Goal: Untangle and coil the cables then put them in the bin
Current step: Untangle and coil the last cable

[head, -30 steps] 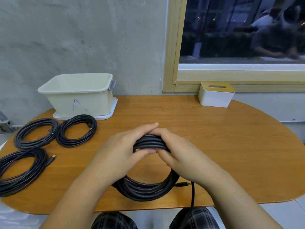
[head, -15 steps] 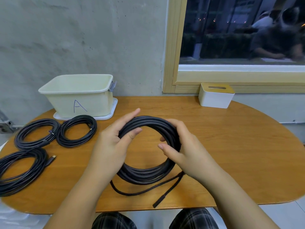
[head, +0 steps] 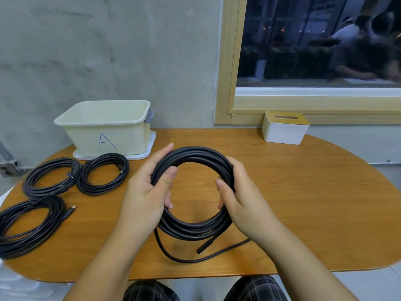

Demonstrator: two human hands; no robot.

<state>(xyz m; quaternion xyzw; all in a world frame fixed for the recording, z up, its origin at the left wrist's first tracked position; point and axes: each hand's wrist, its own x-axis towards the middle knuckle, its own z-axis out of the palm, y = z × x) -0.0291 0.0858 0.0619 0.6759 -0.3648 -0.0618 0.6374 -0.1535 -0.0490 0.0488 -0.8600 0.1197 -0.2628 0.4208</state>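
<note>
A thick black coiled cable [head: 193, 155] is held over the middle of the wooden table [head: 303, 192]. My left hand [head: 147, 194] grips the coil's left side, and my right hand [head: 240, 196] grips its right side. One loose end with a plug [head: 200, 249] and a trailing loop hang out below the coil near the front edge. The cream bin marked "A" [head: 108, 127] stands at the back left on a white tray, and I see nothing inside it. Three more black coils lie at the left: [head: 51, 177], [head: 103, 173] and a looser coil [head: 28, 227].
A white box with a wooden slotted lid [head: 284, 128] stands at the back right under the window. A grey wall is behind the bin. An outlet box [head: 8, 169] sits at the far left. My knees show below the table's front edge.
The coil was pinched together at its top a second ago. Both hands have since spread apart to its sides, opening it into a round ring, and the loose end now lies on the table.
</note>
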